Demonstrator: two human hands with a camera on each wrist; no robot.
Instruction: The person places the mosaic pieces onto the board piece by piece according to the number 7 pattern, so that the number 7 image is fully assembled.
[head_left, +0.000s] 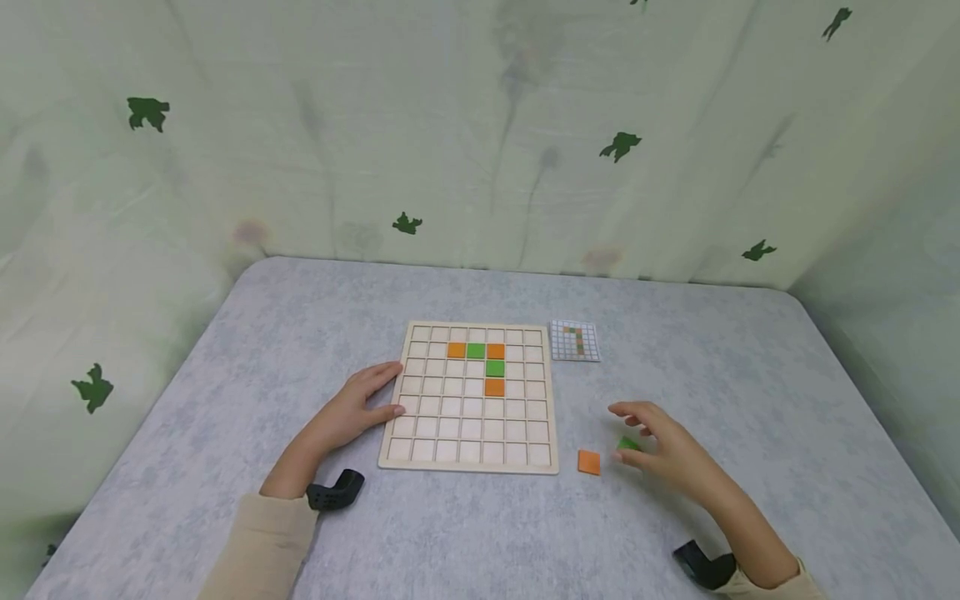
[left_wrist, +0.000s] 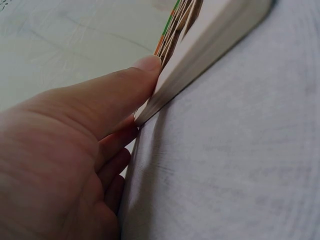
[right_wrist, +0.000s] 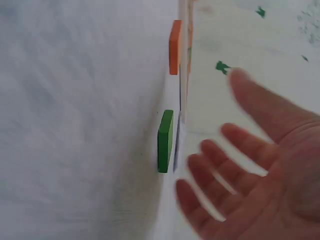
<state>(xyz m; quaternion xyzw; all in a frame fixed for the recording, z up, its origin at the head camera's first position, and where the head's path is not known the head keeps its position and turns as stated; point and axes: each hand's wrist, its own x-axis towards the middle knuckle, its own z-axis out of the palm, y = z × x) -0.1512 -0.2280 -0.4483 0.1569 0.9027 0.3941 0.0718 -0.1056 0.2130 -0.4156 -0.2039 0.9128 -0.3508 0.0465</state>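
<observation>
A wooden grid board (head_left: 437,406) lies on the table, with orange and green square tiles in some of its cells. At its left edge rests my left hand (head_left: 352,412), thumb and fingertips touching the rim; the left wrist view shows the thumb (left_wrist: 125,85) against the board's side (left_wrist: 200,55). My right hand (head_left: 667,446) hovers with fingers spread over a loose green tile (head_left: 628,443), which it partly covers in the head view. The right wrist view shows a gap between that hand (right_wrist: 260,175) and the green tile (right_wrist: 165,142). A loose orange tile (head_left: 588,462) lies between board and right hand.
A small pattern card (head_left: 575,341) with a coloured grid lies by the board's upper right corner. Pale curtains (head_left: 480,125) with green bird shapes surround the grey table (head_left: 300,308). Black wrist devices (head_left: 335,490) sit on both wrists.
</observation>
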